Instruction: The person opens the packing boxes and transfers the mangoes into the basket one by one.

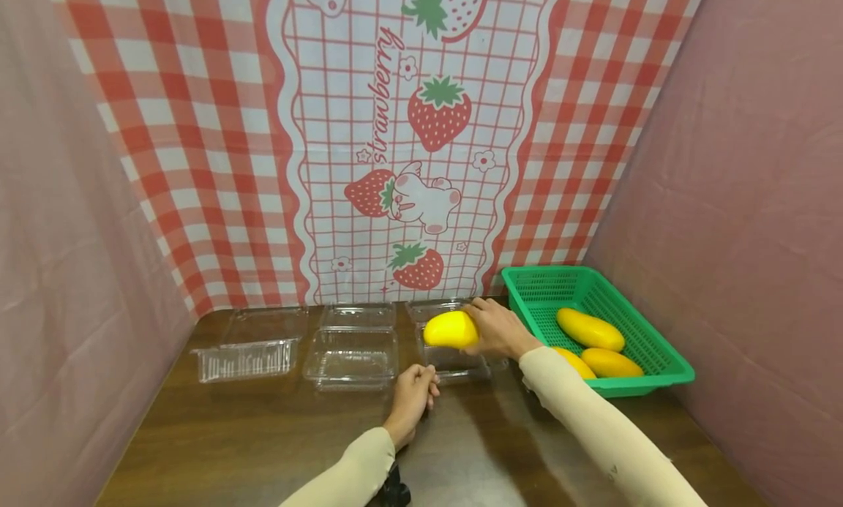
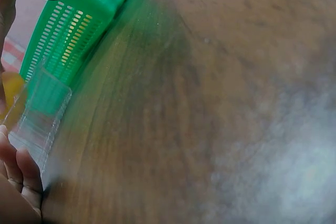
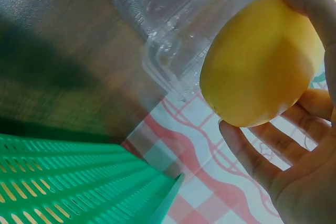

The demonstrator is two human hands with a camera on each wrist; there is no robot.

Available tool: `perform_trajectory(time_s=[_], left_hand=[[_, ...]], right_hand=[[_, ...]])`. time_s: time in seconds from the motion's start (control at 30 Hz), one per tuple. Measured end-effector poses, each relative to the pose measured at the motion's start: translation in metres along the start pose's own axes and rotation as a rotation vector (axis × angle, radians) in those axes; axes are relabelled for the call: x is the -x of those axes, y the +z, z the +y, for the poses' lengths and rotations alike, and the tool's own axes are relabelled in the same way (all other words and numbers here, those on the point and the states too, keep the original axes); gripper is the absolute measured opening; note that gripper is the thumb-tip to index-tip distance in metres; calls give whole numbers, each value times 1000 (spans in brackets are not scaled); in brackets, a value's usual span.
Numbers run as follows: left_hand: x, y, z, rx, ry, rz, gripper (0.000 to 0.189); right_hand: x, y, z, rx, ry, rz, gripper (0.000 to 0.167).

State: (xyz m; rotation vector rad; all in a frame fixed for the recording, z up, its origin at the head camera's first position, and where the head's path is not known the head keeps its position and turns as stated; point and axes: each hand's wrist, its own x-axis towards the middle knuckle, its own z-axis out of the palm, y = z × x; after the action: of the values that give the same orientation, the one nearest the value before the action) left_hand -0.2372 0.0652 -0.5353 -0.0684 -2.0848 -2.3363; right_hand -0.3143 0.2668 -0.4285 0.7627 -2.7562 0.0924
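My right hand (image 1: pixel 497 330) grips a yellow mango (image 1: pixel 451 330) over the rightmost clear plastic clamshell container (image 1: pixel 454 361). In the right wrist view the thumb lies on one side of the mango (image 3: pixel 257 61) and the fingers on the other. My left hand (image 1: pixel 411 401), its fingers curled, pinches the front left corner of that same container. Only part of this hand's fingers (image 2: pixel 29 171) shows in the left wrist view, beside the container's clear wall (image 2: pixel 47 103).
Two more open clear containers, a middle one (image 1: pixel 352 361) and a left one (image 1: pixel 246 361), stand in the row. At right, a green basket (image 1: pixel 658 346) holds several mangoes (image 1: pixel 589 329). A checked strawberry cloth (image 1: pixel 230 163) hangs behind the wooden table (image 1: pixel 263 434).
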Motion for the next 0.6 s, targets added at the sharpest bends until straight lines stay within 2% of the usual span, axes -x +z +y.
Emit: perform_trajectory(time_s=[0.3, 0.53, 0.6], left_hand=[[14, 4, 25, 13, -3, 24, 28], [2, 4, 4, -14, -6, 34, 29], [1, 3, 3, -5, -5, 29, 29]], right_hand=[[0, -7, 1, 40, -15, 76, 81], [0, -16, 2, 65, 0, 117, 82], [0, -19, 3, 71, 5, 131, 82]])
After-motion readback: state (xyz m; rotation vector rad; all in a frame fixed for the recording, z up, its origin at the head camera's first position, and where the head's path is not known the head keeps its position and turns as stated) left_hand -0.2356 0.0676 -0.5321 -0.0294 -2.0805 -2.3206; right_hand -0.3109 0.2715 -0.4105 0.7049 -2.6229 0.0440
